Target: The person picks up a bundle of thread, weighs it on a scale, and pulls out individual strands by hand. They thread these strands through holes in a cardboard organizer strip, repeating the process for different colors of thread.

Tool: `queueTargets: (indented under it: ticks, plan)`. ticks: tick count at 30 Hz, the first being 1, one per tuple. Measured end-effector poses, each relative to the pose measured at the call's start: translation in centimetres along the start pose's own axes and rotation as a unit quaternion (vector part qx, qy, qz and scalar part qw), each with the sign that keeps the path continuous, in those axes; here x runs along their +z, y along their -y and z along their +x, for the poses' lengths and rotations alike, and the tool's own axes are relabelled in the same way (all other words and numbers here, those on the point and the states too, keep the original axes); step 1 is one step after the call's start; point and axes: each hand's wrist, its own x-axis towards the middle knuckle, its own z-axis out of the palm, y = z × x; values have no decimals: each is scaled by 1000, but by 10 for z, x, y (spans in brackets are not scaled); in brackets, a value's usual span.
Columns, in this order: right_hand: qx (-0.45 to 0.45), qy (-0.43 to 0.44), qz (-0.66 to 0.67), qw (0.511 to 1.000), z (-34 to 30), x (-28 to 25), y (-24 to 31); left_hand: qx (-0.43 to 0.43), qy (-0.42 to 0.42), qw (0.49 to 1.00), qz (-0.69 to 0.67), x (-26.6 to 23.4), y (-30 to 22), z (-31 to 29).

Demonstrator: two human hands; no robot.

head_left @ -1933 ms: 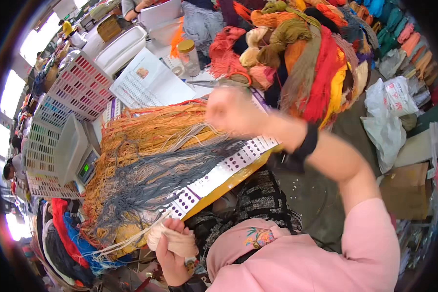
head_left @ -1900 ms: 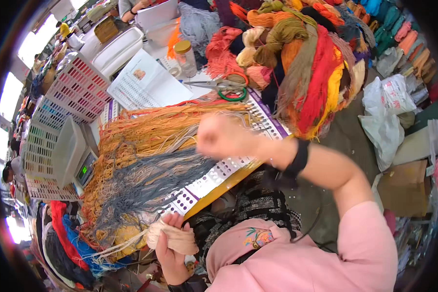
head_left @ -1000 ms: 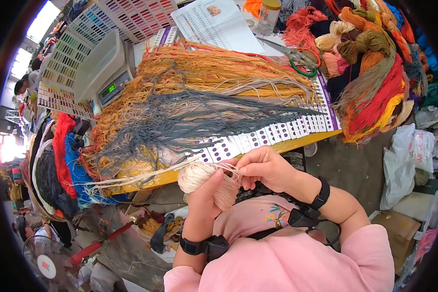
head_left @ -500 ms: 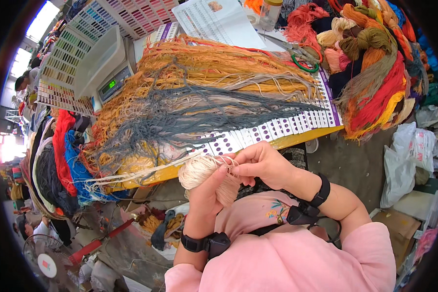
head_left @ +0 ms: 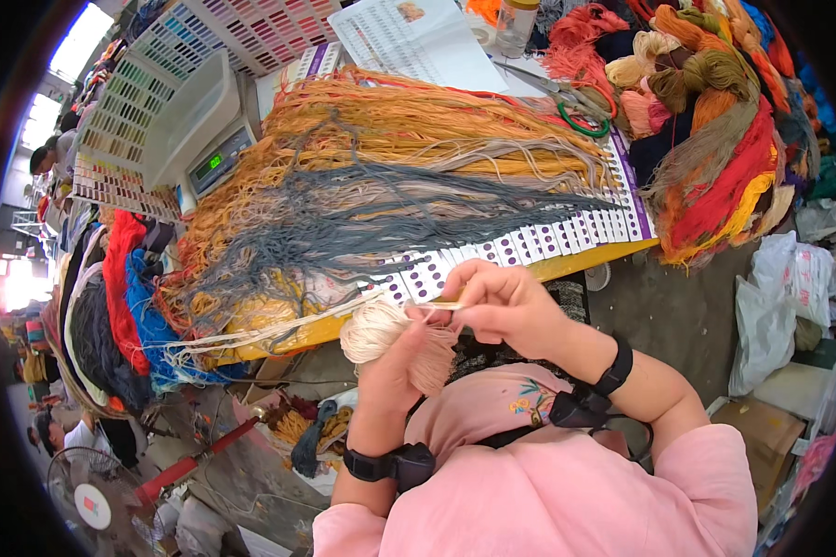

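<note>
L hand (head_left: pixel 393 364) grips crm yarn (head_left: pixel 372 331), R hand (head_left: pixel 506 304) pinches strand (head_left: pixel 437 305).

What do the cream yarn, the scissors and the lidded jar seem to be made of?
Cream yarn: soft spun fibre, perhaps cotton, judging by its fine strands. Scissors: metal blades, from their grey shine; coloured handles, probably smooth plastic. Jar: clear, smooth plastic or glass; it's see-through, but I can't tell which.
</note>
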Motion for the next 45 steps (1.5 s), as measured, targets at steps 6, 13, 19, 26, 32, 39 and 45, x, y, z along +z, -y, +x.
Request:
queueTargets:
  ticks: [6,13,19,26,32,39,45]
  plan:
    - [-69,-47,109,990,-8,-79,59,123,51,917,-376,-99,-75,-36]
    - [-320,-245,-61,913,14,-155,133,34,133,902,-410,-134,-94,-47]
    - [-28,-106,-367,924,66,-38,-50,-163,-202,956,135,-56,-20,43]
    - [-217,-126,-530,810,63,-27,-96,-160,-204,867,426,-71,3,63]
    - [-284,-91,-570,766,54,-9,-94,93,-50,869,484,-115,21,67]
    - [-196,-65,-491,847,56,-18,-93,-97,-179,932,299,-101,12,64]
    - [-207,-72,-503,836,56,-25,-97,-142,-114,964,-195,-86,-32,43]
